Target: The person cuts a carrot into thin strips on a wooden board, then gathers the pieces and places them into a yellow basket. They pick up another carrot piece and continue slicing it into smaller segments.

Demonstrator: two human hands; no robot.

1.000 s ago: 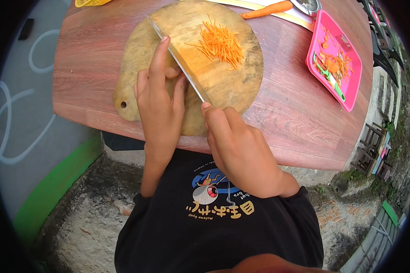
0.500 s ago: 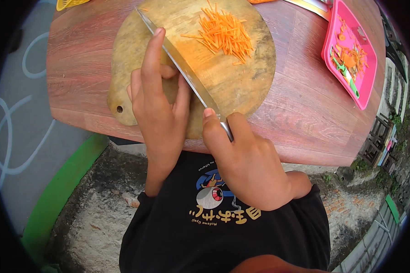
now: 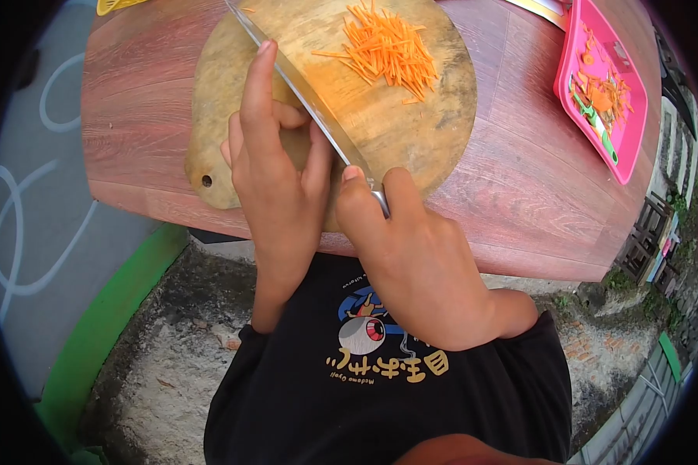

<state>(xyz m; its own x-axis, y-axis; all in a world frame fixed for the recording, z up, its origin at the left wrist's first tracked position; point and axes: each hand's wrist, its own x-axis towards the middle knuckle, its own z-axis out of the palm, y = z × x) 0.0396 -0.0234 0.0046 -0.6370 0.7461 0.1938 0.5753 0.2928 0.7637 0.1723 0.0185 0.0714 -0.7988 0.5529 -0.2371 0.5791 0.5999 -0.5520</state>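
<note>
My right hand [image 3: 423, 263] is wrapped round the handle of a kitchen knife [image 3: 310, 101], its thumb at the base of the blade. The blade points up and left, slanting over a round wooden cutting board [image 3: 426, 147]. My left hand [image 3: 279, 170] is beside the blade with the index finger stretched along it and the fingertip at the blade near its far end. Its thumb is apart from the other, partly bent fingers, and I see nothing held between them. A pile of orange carrot strips [image 3: 388, 50] lies on the board, right of the blade.
To the right, a pink tray [image 3: 636, 147] holds carrot scraps and a green-handled peeler [image 3: 601, 132]. A yellow plastic edge [image 3: 116, 6] shows at the upper left. The wood-patterned table [image 3: 535, 186] ends just in front of my body.
The view has shifted slightly. My right hand and the knife have moved a little up and left, with the left index finger still at the blade. The carrot pile looks unchanged.
</note>
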